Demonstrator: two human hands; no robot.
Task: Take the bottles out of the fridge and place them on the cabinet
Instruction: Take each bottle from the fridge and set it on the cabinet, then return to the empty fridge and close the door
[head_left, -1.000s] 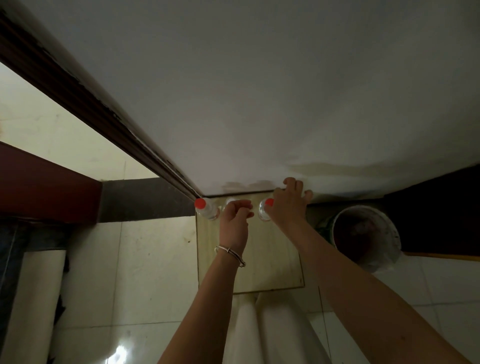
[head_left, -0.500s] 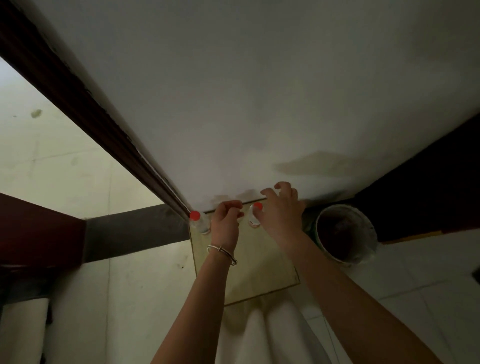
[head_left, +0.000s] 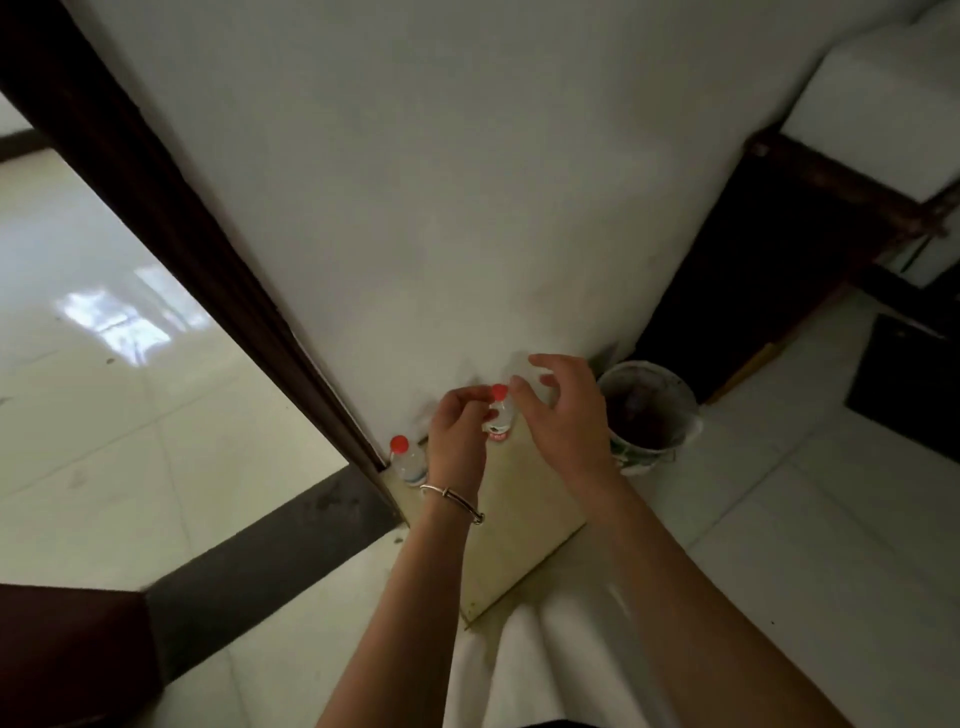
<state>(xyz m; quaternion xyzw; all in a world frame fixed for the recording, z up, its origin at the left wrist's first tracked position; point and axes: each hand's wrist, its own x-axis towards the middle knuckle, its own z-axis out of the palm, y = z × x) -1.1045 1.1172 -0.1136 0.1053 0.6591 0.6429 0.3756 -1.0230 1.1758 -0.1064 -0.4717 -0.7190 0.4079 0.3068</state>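
Nearest, at 6 o'clock, the cabinet (head_left: 524, 530) top lies between our forearms. Above it the left hand (head_left: 457, 441), a bracelet (head_left: 451, 495) at its wrist, curls its fingers against the neck of an upright red-capped bottle (head_left: 500, 423) at the cabinet's far edge, and we cannot tell whether they pinch it. At 3 o'clock of that bottle the right hand (head_left: 566, 415) hovers, fingers spread and loosely bent, index tip beside the cap. A second bottle (head_left: 408, 462) stands at 8 o'clock of the first, a bucket (head_left: 636, 460) at 3 o'clock on the floor, the white wall (head_left: 441, 208) behind.
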